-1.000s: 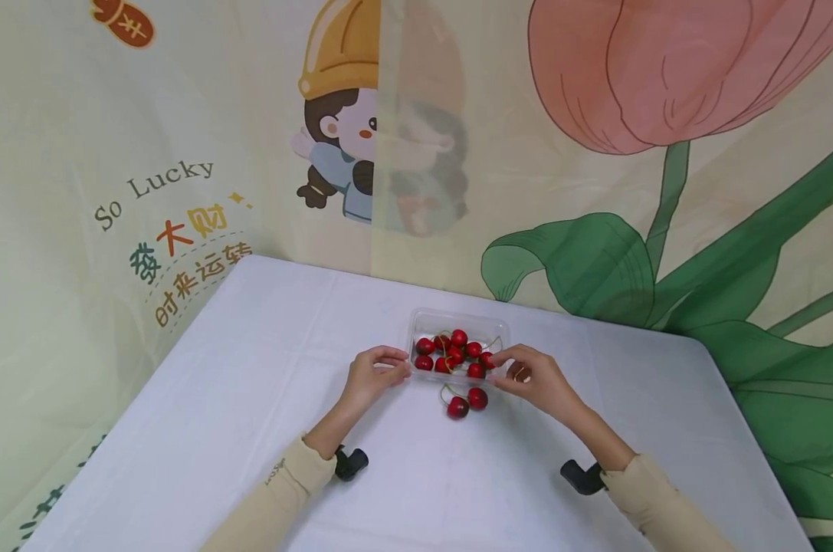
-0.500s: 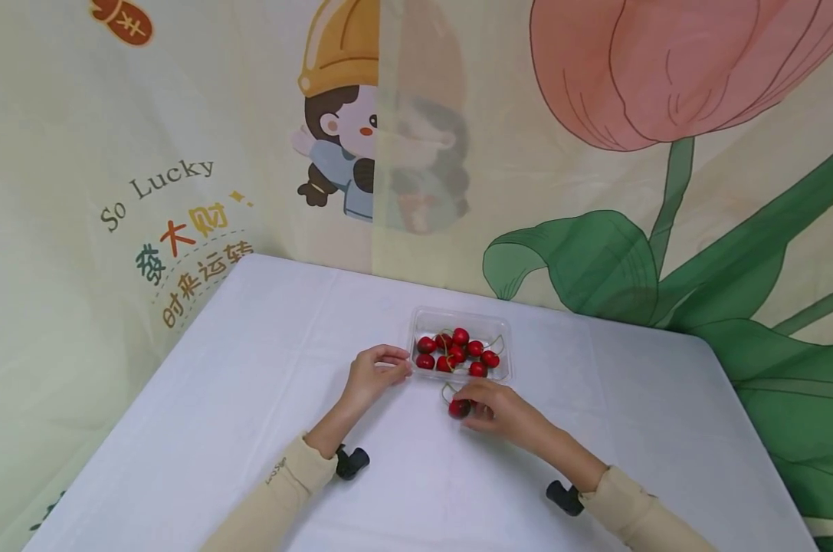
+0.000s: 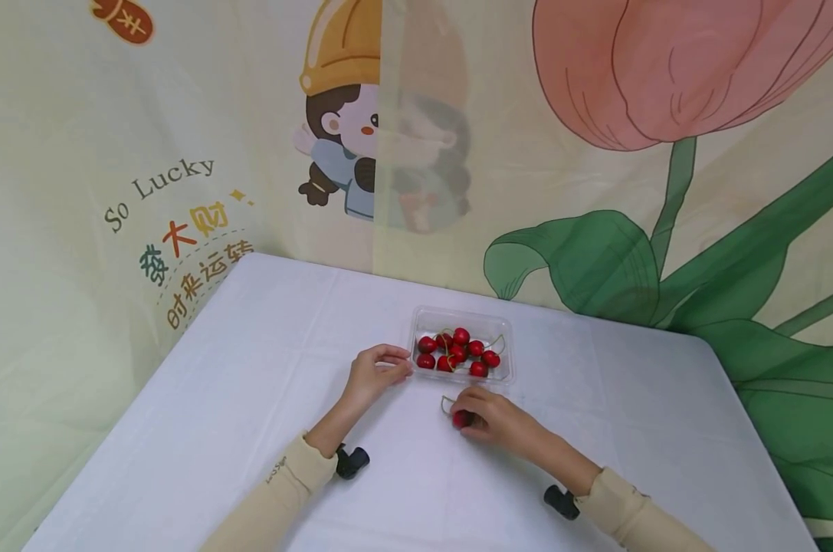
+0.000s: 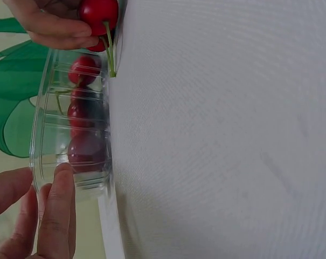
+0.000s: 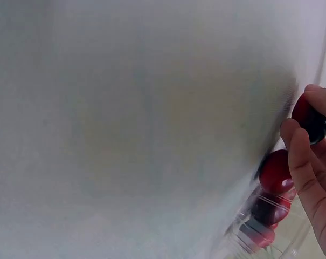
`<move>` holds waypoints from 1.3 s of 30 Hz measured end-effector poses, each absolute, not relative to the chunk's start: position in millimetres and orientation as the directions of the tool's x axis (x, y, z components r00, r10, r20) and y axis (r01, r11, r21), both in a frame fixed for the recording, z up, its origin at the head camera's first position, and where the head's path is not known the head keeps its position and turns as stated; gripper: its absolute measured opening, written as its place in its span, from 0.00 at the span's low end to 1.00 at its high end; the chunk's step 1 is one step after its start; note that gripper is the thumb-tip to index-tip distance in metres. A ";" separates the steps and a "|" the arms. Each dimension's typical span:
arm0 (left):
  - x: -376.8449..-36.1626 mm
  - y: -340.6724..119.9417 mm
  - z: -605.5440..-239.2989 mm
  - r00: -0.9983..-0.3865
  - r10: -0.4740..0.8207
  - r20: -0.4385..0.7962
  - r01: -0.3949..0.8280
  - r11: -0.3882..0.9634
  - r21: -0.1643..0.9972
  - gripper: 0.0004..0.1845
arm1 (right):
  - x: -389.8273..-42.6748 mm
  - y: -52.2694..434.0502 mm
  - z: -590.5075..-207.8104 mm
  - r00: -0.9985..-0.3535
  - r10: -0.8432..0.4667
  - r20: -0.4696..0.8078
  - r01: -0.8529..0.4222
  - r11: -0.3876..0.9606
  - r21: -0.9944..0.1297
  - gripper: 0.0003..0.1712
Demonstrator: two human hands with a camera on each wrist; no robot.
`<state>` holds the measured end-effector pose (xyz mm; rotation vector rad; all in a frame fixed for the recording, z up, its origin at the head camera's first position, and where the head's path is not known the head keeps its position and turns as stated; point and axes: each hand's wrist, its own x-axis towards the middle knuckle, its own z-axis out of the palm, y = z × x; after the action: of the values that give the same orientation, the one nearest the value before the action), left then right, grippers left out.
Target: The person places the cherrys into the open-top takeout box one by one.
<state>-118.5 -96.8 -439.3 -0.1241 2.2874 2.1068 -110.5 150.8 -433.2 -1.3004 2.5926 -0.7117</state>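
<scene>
A clear plastic box holds several red cherries, some with green stems. At its left front corner my left hand rests its fingertips against the plastic; in the left wrist view the fingers reach the box's end wall. In front of the box, my right hand pinches a dark red cherry between thumb and fingers, close over the table. Its green stem points down toward the cloth in the left wrist view. Another loose cherry lies between this hand and the box, hidden by the hand in the head view.
A white cloth covers the table. Behind it hangs a printed curtain with a tulip and a cartoon figure. Black wrist cameras are strapped at both sleeves.
My right hand has moved from the box's right front corner down to the loose cherries and now grips one, drawn slightly toward me. The left hand has stayed at the box.
</scene>
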 end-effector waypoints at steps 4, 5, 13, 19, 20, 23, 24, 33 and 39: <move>-118.3 -96.3 -440.4 -0.996 -0.045 -0.080 -0.084 0.092 0.992 0.10 | -106.0 150.5 -426.7 -0.622 -0.781 0.054 -0.681 0.505 -0.530 0.14; -118.5 -96.3 -440.9 -0.995 -0.046 -0.085 -0.089 0.092 0.992 0.10 | -104.8 150.4 -424.4 -0.627 -0.778 0.050 -0.670 0.505 -0.544 0.14; -120.2 -99.0 -444.3 -0.996 -0.044 -0.074 -0.078 0.104 0.992 0.09 | -95.8 148.9 -400.5 -0.656 -0.754 0.038 -0.584 0.474 -0.659 0.17; -120.3 -99.2 -443.9 -0.996 -0.039 -0.074 -0.078 0.104 0.992 0.08 | -92.3 151.2 -386.1 -0.656 -0.743 0.128 -0.600 0.411 -0.686 0.19; -120.4 -99.0 -444.1 -0.997 -0.039 -0.072 -0.076 0.104 0.992 0.08 | -92.8 152.1 -383.8 -0.653 -0.742 0.156 -0.610 0.392 -0.688 0.19; -120.1 -98.6 -445.4 -0.997 -0.038 -0.066 -0.070 0.113 0.991 0.08 | -96.1 153.6 -375.7 -0.644 -0.727 0.240 -0.645 0.346 -0.682 0.21; -120.0 -98.5 -445.5 -0.997 -0.038 -0.067 -0.071 0.117 0.991 0.08 | -98.2 154.3 -373.2 -0.633 -0.723 0.278 -0.665 0.323 -0.673 0.22; -120.2 -98.7 -446.1 -0.997 -0.039 -0.072 -0.076 0.114 0.991 0.08 | -129.8 160.8 -361.8 -0.670 -0.628 0.396 -0.686 0.321 -0.653 0.23; -120.4 -98.1 -444.9 -0.997 -0.032 -0.072 -0.074 0.098 0.992 0.08 | -155.0 160.9 -368.4 -0.760 -0.552 0.343 -0.586 0.355 -0.728 0.21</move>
<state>-120.4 -98.1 -444.9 -0.1117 2.3041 2.0859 -155.0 160.9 -368.4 -1.0992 2.6172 -1.4326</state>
